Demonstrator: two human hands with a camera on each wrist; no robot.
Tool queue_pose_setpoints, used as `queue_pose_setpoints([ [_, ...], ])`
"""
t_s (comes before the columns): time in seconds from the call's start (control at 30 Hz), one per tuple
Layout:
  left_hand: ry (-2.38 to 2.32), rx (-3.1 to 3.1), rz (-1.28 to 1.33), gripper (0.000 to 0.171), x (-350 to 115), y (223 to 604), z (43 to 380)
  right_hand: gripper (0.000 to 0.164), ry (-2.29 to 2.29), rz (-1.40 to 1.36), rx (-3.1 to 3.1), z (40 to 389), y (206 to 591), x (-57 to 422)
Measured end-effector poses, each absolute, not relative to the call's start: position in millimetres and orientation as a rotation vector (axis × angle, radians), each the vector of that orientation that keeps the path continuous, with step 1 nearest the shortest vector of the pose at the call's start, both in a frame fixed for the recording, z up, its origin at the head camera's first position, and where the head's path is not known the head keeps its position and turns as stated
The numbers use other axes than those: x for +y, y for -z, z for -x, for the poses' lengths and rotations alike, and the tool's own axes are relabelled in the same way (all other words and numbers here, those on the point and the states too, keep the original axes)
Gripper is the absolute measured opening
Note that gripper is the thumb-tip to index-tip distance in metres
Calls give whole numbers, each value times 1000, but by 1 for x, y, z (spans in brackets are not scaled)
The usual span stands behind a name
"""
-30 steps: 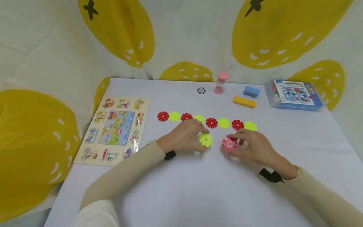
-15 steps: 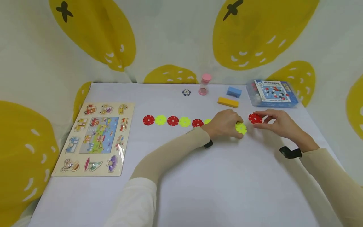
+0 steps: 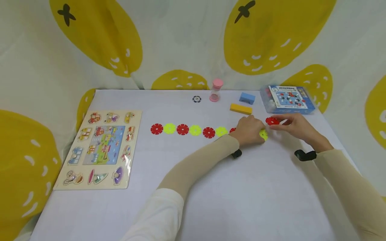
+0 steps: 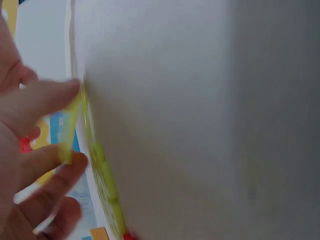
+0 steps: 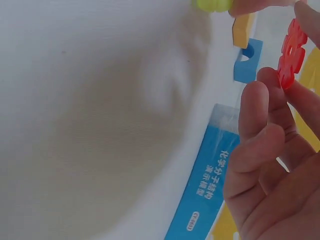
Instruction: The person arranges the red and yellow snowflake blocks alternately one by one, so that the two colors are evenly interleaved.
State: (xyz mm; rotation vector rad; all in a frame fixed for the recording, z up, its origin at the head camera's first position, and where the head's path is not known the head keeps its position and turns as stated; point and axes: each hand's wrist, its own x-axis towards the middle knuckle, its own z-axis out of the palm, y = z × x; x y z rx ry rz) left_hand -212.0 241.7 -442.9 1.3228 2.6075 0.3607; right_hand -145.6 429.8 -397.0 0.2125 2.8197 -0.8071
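A row of red and yellow-green snowflake discs lies on the white table, from a red disc [image 3: 156, 129] at its left end to where my left hand [image 3: 249, 130] covers the right part. That hand holds a yellow-green snowflake disc [image 3: 263, 135] on edge between thumb and fingers, blurred in the left wrist view. Under it in that view, another yellow-green disc [image 4: 107, 187] lies flat. To the right, my right hand [image 3: 298, 127] pinches a red snowflake disc [image 5: 292, 55] above the table by its edges, its other fingers loosely bent.
Behind the row are a yellow block [image 3: 241, 109], a blue arch block [image 3: 247, 98], a pink hourglass [image 3: 215, 90] and a poker chip [image 3: 196, 99]. A blue boxed set [image 3: 289, 99] stands at the back right. On the left lies a wooden knob puzzle [image 3: 131, 157].
Both hands have moved right and away from the body, carrying their discs to the row's right end. The head view has turned right, so the table appears further left.
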Motion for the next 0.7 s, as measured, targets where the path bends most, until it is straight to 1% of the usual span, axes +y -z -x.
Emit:
queue_pose_setpoints([
  [0.2, -512, 2567, -1166, 57, 233, 440, 217, 56, 891, -152, 2781, 140, 408, 426],
  [0.4, -725, 2502, -1062, 68, 228, 438, 222, 54, 905, -78, 2784, 141, 414, 418],
  [0.53, -769, 2458, -1089, 69, 226, 437, 223, 55, 927, -75, 2760, 142, 417, 416],
  [0.7, -833, 2417, -1091, 60, 223, 436, 225, 53, 1020, -47, 2722, 141, 418, 413],
])
